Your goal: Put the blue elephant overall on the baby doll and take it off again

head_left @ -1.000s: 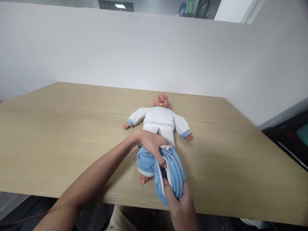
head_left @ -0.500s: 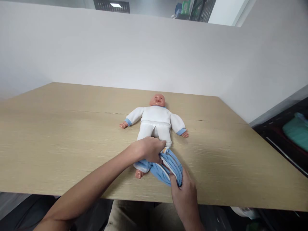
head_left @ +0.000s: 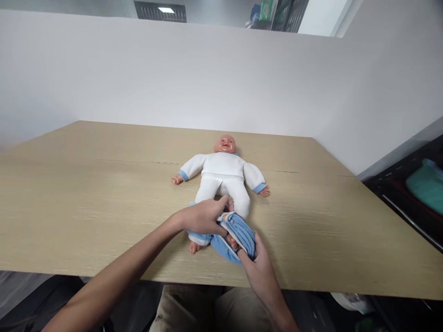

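Okay, I've got left hand point(head_left: 207, 216) and right hand point(head_left: 261, 269) pinched closed on bunched blue trousers point(head_left: 242, 231), low on the doll point(head_left: 223, 165) lying on the counter point(head_left: 104, 212) — foot point(head_left: 231, 241) could snag if fabric pulls crooked.

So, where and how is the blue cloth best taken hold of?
Probably grip the blue cloth by its gathered folds, coming from the near right: they bulge there, where the right hand pinches, while a foot sits in the opening.
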Demonstrator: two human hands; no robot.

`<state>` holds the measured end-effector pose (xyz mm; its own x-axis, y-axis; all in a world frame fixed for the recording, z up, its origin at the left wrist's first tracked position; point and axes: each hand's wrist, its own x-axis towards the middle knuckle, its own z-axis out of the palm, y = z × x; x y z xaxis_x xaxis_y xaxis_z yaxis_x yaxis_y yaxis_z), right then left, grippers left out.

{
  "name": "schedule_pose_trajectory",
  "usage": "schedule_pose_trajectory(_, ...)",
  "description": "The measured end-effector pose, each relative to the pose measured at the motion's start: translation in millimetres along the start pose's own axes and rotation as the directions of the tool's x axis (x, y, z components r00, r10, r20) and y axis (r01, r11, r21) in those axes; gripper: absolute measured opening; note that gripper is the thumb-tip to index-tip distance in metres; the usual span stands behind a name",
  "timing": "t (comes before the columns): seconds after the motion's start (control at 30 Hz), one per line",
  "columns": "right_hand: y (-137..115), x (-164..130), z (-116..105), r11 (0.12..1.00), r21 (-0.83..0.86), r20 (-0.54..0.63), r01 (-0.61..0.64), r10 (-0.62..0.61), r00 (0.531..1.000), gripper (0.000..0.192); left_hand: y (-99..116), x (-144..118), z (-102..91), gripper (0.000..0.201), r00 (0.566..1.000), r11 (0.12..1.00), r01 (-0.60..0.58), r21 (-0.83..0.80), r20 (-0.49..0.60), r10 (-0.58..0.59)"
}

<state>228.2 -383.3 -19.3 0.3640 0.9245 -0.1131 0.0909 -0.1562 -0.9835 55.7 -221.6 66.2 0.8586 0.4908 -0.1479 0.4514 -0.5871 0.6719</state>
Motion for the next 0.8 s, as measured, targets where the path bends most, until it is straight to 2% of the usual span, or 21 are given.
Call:
schedule_pose_trajectory(0.13, -6.5, 11.8, 1.5, 0.994, 0.074, 0.005, 0.078, -0.078, 0.997, 0.043, -4.9, -7.8, 5.5, 0.058, 0.994, 0.981, -0.085, -0.173, -0.085, 0.071)
schedule_pose_trajectory(0.23, -8.5, 25.6, -1.7, 0.977, 0.089, -0.031, 0.196, -0.194, 0.980, 0.043, -4.6, -11.0, 11.0, 0.065, 0.982, 0.969, -0.119, -0.218, -0.167, 0.083)
schedule_pose_trajectory(0.3, -11.1, 35.9, -5.7, 0.964, 0.054, -0.014, 0.261, -0.261, 0.965, 0.043, -4.1, -12.5, 13.3, 0.060, 0.971, 0.967, -0.131, -0.217, -0.225, 0.081)
schedule_pose_trajectory(0.4, -18.9, 52.5, -14.7, 0.943, -0.051, 0.088, 0.329, -0.324, 0.942, 0.034, -4.7, -16.5, 11.9, 0.045, 0.954, 0.977, -0.139, -0.162, -0.287, 0.088)
schedule_pose_trajectory(0.5, -30.8, 68.4, -28.1, 0.911, -0.113, 0.286, 0.397, -0.353, 0.891, 0.024, -7.3, -25.5, 4.2, 0.032, 0.954, 0.988, -0.151, -0.029, -0.267, 0.138)
schedule_pose_trajectory(0.57, -39.4, 76.8, -38.9, 0.886, -0.128, 0.434, 0.446, -0.354, 0.828, 0.020, -10.7, -34.5, -2.3, 0.036, 0.955, 0.985, -0.170, 0.034, -0.241, 0.173)
schedule_pose_trajectory(0.63, -47.0, 83.7, -49.4, 0.869, -0.139, 0.534, 0.475, -0.338, 0.775, 0.027, -15.8, -44.1, -7.9, 0.054, 0.956, 0.985, -0.162, 0.052, -0.241, 0.170)
schedule_pose_trajectory(0.7, -52.3, 90.8, -56.8, 0.870, -0.132, 0.580, 0.474, -0.320, 0.749, 0.032, -22.6, -51.4, -11.4, 0.058, 0.956, 0.992, -0.120, 0.047, -0.265, 0.128)
schedule_pose_trajectory(0.8, -56.9, 107.6, -57.2, 0.899, -0.093, 0.573, 0.428, -0.303, 0.761, 0.030, -33.8, -52.4, -13.1, 0.035, 0.946, 0.996, -0.082, -0.028, -0.318, 0.069)
